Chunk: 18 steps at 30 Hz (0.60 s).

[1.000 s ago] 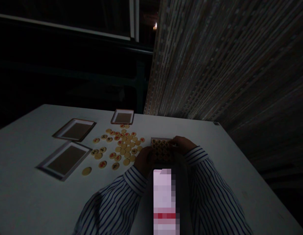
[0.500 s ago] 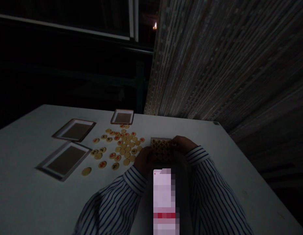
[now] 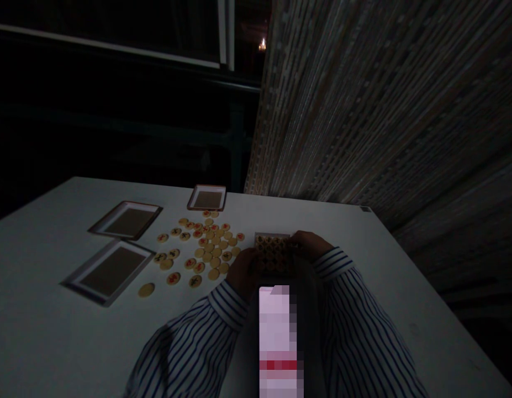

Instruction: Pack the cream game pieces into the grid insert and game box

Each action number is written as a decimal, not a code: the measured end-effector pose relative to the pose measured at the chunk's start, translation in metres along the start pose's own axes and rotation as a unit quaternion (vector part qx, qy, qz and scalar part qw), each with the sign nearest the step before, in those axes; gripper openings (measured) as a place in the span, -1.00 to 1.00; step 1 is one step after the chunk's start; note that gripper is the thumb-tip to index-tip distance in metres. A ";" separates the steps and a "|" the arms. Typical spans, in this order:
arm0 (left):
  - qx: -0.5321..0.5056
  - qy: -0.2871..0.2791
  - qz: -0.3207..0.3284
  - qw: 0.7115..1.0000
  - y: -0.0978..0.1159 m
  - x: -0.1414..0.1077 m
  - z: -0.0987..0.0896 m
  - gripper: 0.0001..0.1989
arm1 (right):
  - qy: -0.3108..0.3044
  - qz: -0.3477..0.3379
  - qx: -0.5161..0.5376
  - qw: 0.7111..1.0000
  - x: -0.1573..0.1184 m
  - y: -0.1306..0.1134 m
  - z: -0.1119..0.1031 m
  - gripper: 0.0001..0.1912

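Note:
Between my hands sits a small box [image 3: 256, 236] filled with rows of round xiangqi pieces [image 3: 274, 246]. My left hand [image 3: 244, 271] grips its near left side, fingers curled and mostly in shadow. On the far right corner my right hand [image 3: 307, 243] is closed around the box edge. Loose xiangqi pieces [image 3: 215, 252], some with red or black characters and some blank side up, lie scattered just left of my left hand. A lit phone screen [image 3: 276, 331], blurred into blocks, shows below the box between my forearms.
Three shallow box parts stand on the white table [image 3: 44, 331]: an open tray [image 3: 110, 273] at left, another tray [image 3: 127, 219] behind it, and a smaller tray [image 3: 207, 198] at the back edge. A string curtain [image 3: 342, 99] hangs beyond the table's right back edge. The room is dark.

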<state>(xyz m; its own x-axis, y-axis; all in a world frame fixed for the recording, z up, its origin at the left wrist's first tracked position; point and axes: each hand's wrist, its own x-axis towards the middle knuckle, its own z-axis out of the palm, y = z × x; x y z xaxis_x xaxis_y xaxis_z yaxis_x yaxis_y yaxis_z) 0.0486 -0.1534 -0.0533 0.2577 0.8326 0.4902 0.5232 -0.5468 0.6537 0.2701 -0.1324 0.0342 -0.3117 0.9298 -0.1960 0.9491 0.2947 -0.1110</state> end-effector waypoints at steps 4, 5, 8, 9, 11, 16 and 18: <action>-0.009 0.004 0.006 1.000 -0.002 -0.002 0.003 -0.77 | -0.001 -0.009 -0.003 1.000 0.000 0.000 0.000 -0.71; -0.013 0.007 0.002 1.000 -0.003 -0.002 0.003 -0.77 | -0.003 -0.009 -0.005 1.000 0.000 0.001 0.000 -0.71; -0.018 0.010 -0.007 1.000 -0.004 -0.003 0.005 -0.77 | -0.010 -0.008 -0.004 1.000 0.000 0.002 0.001 -0.72; -0.018 0.009 -0.004 1.000 -0.004 -0.003 0.006 -0.76 | -0.011 -0.007 -0.005 1.000 0.000 0.002 0.001 -0.72; -0.016 0.005 0.000 1.000 -0.004 -0.003 0.006 -0.76 | -0.011 -0.001 -0.008 1.000 0.000 0.002 0.001 -0.73; -0.008 -0.002 0.000 1.000 -0.004 -0.002 0.005 -0.77 | -0.016 0.002 -0.009 1.000 0.000 0.001 0.000 -0.72; -0.008 0.004 0.000 1.000 -0.003 -0.001 0.004 -0.77 | -0.019 0.000 -0.010 1.000 0.000 0.000 -0.001 -0.73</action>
<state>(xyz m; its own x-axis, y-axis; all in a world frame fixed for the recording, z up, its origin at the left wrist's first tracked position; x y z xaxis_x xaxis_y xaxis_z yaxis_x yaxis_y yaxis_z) 0.0500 -0.1522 -0.0587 0.2508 0.8323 0.4944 0.5095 -0.5478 0.6636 0.2700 -0.1322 0.0350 -0.3124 0.9211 -0.2324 0.9498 0.2990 -0.0915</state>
